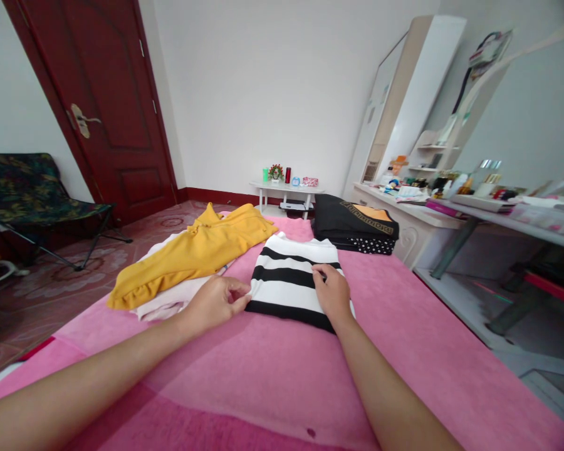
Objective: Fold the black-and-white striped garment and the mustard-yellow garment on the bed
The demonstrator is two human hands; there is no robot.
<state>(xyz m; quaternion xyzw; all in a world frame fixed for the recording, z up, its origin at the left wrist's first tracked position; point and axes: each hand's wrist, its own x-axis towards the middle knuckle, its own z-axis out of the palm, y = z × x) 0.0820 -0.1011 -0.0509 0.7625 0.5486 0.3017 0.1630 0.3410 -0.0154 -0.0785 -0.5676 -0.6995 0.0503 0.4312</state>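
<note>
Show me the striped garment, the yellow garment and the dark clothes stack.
Striped garment (287,277), head view: middle black stripe.
Yellow garment (197,252), head view: middle of its cloth.
Dark clothes stack (345,225), head view: upper black cloth.

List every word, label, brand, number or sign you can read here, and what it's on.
None can be read.
Striped top: stripes, no lettering visible.
Black clothes: gold band, too blurred to tell pattern from lettering.
Bottles: any labels too small to read.
Red cylinder, pink box: any print too small to read.
</note>
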